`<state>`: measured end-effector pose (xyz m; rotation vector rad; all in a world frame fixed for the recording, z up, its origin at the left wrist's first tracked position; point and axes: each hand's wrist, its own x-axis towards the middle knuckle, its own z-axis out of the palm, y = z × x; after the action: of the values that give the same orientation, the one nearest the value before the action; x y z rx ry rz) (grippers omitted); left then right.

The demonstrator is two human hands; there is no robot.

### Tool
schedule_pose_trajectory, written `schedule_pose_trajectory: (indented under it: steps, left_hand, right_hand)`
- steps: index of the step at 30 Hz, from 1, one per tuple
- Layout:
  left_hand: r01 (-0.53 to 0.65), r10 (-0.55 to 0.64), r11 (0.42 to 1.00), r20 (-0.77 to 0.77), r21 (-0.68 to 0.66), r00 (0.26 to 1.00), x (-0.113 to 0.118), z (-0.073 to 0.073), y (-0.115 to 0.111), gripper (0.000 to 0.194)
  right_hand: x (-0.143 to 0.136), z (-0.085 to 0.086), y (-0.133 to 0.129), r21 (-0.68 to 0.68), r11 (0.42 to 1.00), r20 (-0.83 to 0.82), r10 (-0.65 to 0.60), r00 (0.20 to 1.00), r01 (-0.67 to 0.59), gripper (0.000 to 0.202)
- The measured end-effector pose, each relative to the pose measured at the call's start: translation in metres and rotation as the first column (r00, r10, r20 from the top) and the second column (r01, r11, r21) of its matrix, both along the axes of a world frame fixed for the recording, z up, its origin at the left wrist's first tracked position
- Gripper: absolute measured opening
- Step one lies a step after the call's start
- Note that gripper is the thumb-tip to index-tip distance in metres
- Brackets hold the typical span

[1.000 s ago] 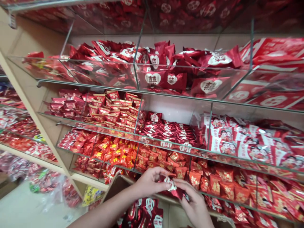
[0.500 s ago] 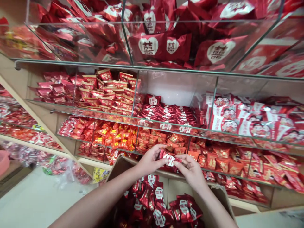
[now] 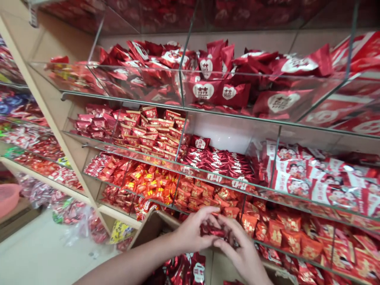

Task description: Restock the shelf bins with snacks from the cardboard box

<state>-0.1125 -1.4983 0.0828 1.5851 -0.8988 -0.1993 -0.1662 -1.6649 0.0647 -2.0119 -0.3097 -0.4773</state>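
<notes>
My left hand [image 3: 198,230] curls around a small dark red foil candy packet [image 3: 214,230], its thumb underneath. From the other side my right hand [image 3: 242,247] closes on the same packet, fingers bent and slightly blurred. Much of the packet is hidden by the fingers, and I cannot tell whether more than one is there. Both hands are above an open cardboard box [image 3: 147,227]. Inside it lie loose dark red packets with white labels [image 3: 190,269]. Similar dark red packets [image 3: 218,162] sit in rows in a shelf compartment beyond my hands.
Glass-fronted shelves hold bigger red bags with heart labels [image 3: 203,92], gold-edged red packets [image 3: 145,130], orange packets [image 3: 150,182] and white-and-red bags [image 3: 297,170]. Clear dividers [image 3: 181,146] separate them. A pink basket [image 3: 8,198] and bagged sweets [image 3: 62,209] are at left.
The view has tilted upward, so shelves and hands appear lower. My hands have drawn closer together around the packet, whose white label no longer faces me.
</notes>
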Motion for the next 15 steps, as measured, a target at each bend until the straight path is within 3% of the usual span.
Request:
schedule_pose_trajectory:
  steps: [3, 8, 12, 15]
  left_hand:
    - [-0.045, 0.044, 0.999, 0.076, 0.010, 0.996, -0.006, 0.001, 0.000, 0.056]
    - [-0.022, 0.022, 0.999, 0.004, 0.039, 1.000, -0.010, 0.006, 0.003, 0.055]
    - [-0.017, -0.012, 0.985, 0.166, 0.174, 0.986, -0.011, 0.008, 0.013, 0.056]
    - [-0.050, -0.019, 0.967, 0.264, 0.251, 0.964, -0.014, 0.012, 0.022, 0.061]
  right_hand:
    - [-0.004, 0.006, 0.004, -0.108, 0.994, 0.128, 0.015, 0.992, -0.001, 0.020]
    - [-0.011, 0.010, 0.005, 0.029, 0.995, 0.064, -0.092, 0.994, 0.091, 0.015]
    - [-0.013, 0.020, 0.008, -0.049, 0.999, 0.004, -0.019, 1.000, 0.019, 0.027]
    - [-0.015, 0.034, 0.013, -0.130, 0.989, -0.010, 0.071, 0.997, -0.072, 0.017]
